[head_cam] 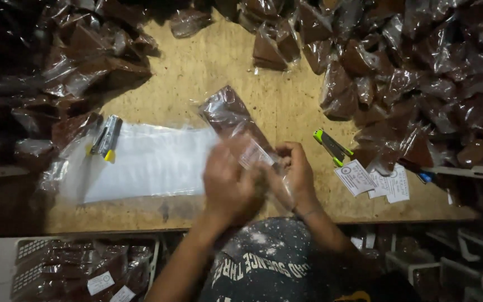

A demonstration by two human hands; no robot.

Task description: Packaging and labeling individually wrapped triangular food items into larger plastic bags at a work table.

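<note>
Both my hands hold one clear plastic packet filled with a dark brown powder, above the near edge of a wooden table. My left hand grips its near end from the left. My right hand pinches the same end from the right. A small white paper slip sits at the packet's near end between my fingers. The packet slants up and to the left, away from me.
A stack of flat clear bags lies left of my hands, with a grey-and-yellow stapler on its far end. A green stapler and white paper labels lie to the right. Filled brown packets are heaped at the right, back and left. A white crate of packets sits below.
</note>
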